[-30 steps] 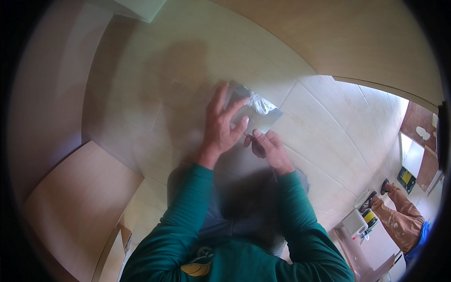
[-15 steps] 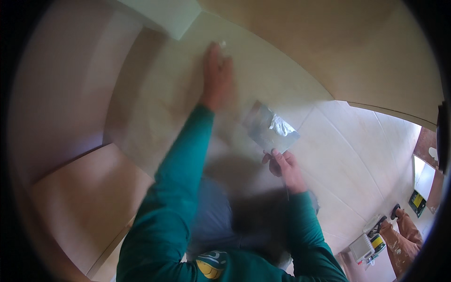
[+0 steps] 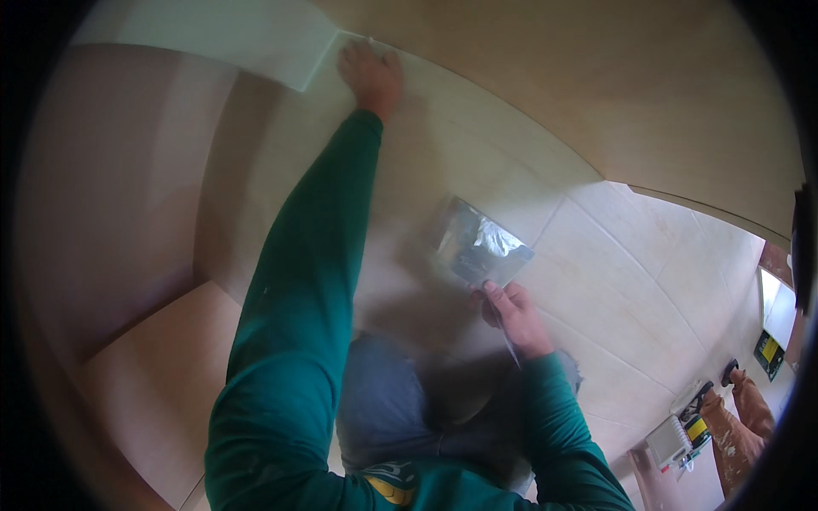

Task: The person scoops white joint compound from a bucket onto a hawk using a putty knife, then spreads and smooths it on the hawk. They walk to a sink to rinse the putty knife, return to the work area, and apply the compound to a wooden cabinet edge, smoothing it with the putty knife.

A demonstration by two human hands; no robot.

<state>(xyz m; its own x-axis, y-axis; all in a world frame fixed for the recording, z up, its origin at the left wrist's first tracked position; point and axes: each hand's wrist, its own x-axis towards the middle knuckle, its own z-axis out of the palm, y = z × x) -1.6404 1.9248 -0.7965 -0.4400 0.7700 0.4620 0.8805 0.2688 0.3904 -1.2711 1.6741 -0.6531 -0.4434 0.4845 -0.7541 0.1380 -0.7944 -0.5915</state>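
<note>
My left hand (image 3: 372, 78) reaches to the far end of the tan surface, where it meets the panel's edge near the white corner. Its fingers look spread, not wrapped round anything, and a tiny white bit (image 3: 371, 40) shows at the fingertips. Pinched between the thumb and fingers of my right hand (image 3: 521, 319) is a flat, shiny rectangular plate (image 3: 456, 243), held above the surface. A crumpled, bright silvery-white patch (image 3: 490, 234) shows on it. A thin pale strip (image 3: 509, 343) runs from the right hand toward the cuff.
A large tan panel (image 3: 545, 85) rises at the far right, and a white block (image 3: 256, 51) borders the far left corner. Tan panelling (image 3: 162, 375) stands at left. At lower right are a person's stained brown trousers (image 3: 733, 434) beside a white container (image 3: 669, 443).
My left hand has moved farther away and slightly left, to the panel's edge. My right hand has lowered a little toward me and left with the plate. The whole view has shifted slightly.
</note>
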